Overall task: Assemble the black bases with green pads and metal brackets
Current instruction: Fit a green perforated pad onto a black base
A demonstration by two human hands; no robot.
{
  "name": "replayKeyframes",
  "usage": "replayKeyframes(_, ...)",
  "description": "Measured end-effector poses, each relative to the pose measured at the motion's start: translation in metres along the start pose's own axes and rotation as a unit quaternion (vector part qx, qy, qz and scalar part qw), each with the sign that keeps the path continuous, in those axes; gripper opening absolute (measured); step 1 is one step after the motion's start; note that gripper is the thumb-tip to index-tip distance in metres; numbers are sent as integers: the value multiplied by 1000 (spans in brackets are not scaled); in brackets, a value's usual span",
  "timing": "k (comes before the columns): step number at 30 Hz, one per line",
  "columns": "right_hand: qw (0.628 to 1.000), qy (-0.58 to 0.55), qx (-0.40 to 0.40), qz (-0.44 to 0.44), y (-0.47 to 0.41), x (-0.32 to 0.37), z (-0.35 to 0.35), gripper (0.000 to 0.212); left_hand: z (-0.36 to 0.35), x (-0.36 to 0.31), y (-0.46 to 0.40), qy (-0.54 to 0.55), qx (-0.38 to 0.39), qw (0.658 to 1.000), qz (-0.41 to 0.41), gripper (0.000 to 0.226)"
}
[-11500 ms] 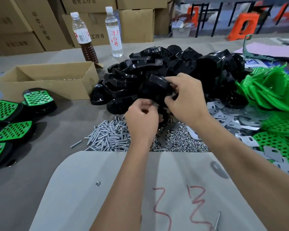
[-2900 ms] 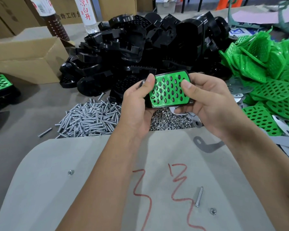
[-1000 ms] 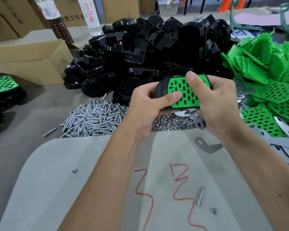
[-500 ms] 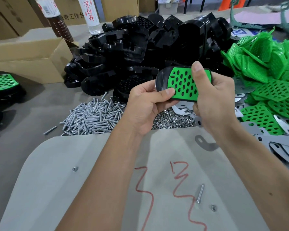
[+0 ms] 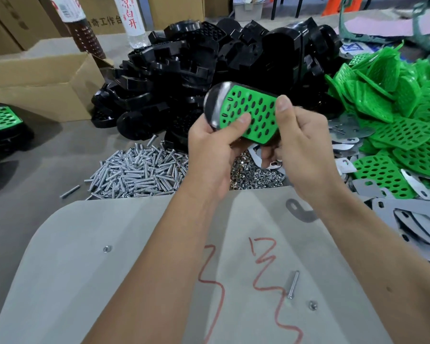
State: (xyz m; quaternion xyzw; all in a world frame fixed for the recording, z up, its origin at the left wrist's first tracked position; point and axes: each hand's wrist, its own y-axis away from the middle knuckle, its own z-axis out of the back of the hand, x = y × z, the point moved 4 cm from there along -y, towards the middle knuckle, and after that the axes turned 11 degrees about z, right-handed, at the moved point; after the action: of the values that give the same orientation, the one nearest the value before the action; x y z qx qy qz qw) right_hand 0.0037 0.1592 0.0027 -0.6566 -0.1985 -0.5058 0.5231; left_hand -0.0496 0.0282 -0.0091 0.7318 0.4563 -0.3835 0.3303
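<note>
Green perforated pad (image 5: 250, 115) now sits on the black base (image 5: 215, 105) you hold mid-frame, tilted further up-left than half a second ago. Your left hand (image 5: 212, 155) grips its lower-left edge, your right hand (image 5: 301, 145) pinches the right end, thumb on top. Seating looks nearly done; the metal brackets (image 5: 343, 135) wait right.

Grey bench (image 5: 35, 219), pale grey board (image 5: 109, 281) on the near edge with red scrawl (image 5: 266, 266) on it. Open cardboard box (image 5: 42, 80) at left on the bench. Brown cartons (image 5: 104, 18) stacked along the back, some with printed characters. Two bottles (image 5: 132, 18) in front of them. Orange stool legs (image 5: 333, 6) and dark frame legs far right. Light even, soft shadows.
</note>
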Motion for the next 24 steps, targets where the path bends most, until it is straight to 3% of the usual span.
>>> replayKeyframes(3,975,184,104,72,2,2,1,36,23,-15,-4,19,-81,996,-13,22)
replayKeyframes(5,914,316,231,105,3,0,-1,24,37,-23,-7,15,-110,993,-36,30)
replayKeyframes(7,851,403,317,115,5,-3,-4,30,42,-28,-7,-15,-122,990,-62,36)
replayKeyframes(11,871,375,286,136,4,-1,-3,13,47,-35,-7,-8,-136,988,-74,37)
replayKeyframes(16,894,346,240,154,7,16,-14,11,73,-55,-9,68,-154,982,-89,26)
replayKeyframes(18,879,320,305,180,14,28,-43,5,81,-59,-8,57,-169,979,-97,29)
replayKeyframes(21,820,369,403,173,20,31,-84,13,87,-62,-7,40,-181,978,-99,31)
replayKeyframes(24,797,410,418,151,15,30,-101,12,89,-64,-7,39,-172,979,-99,34)
